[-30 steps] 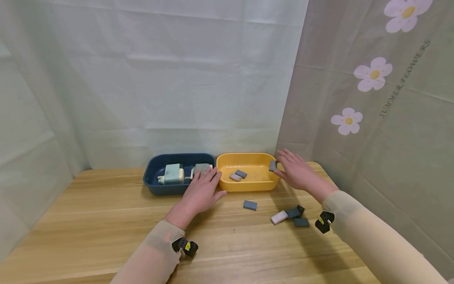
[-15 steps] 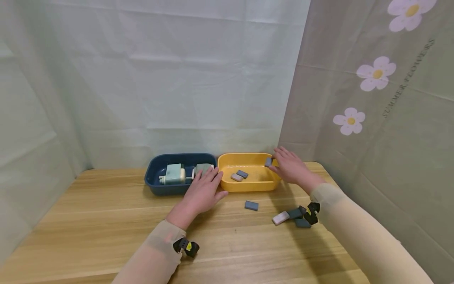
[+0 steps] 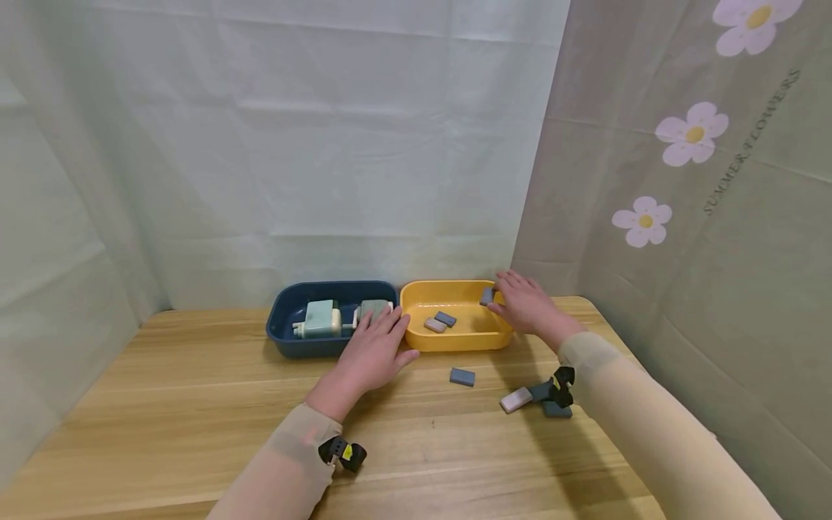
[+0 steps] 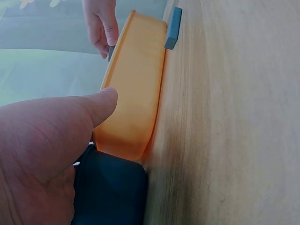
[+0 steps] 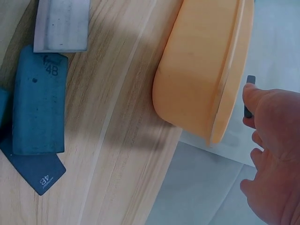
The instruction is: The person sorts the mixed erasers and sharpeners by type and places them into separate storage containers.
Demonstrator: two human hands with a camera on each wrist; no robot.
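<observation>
My right hand (image 3: 528,307) pinches a blue-grey eraser (image 3: 487,296) between thumb and fingers, over the right end of the yellow tray (image 3: 455,342). In the right wrist view the pinched eraser (image 5: 249,96) shows edge-on, above the tray's rim. Inside the tray lie a blue-grey eraser (image 3: 445,318) and a pinkish-white eraser (image 3: 435,326). My left hand (image 3: 372,352) rests with extended fingers where the yellow tray meets the navy tray (image 3: 302,349), its thumb apart. The exact contact of its fingertips is hard to tell.
Before the yellow tray lies a lone blue-grey eraser (image 3: 462,377). Farther right sit a whitish eraser (image 3: 516,399) and several dark ones marked 4B (image 5: 40,108), partly overlapping. A pale green, cream-sided boxy thing (image 3: 321,318) and a grey-green one (image 3: 374,309) lie in the navy tray.
My right hand has moved left with the eraser, from the yellow tray's right rim to just inside it. The left hand keeps its place; the head view shifts slightly.
</observation>
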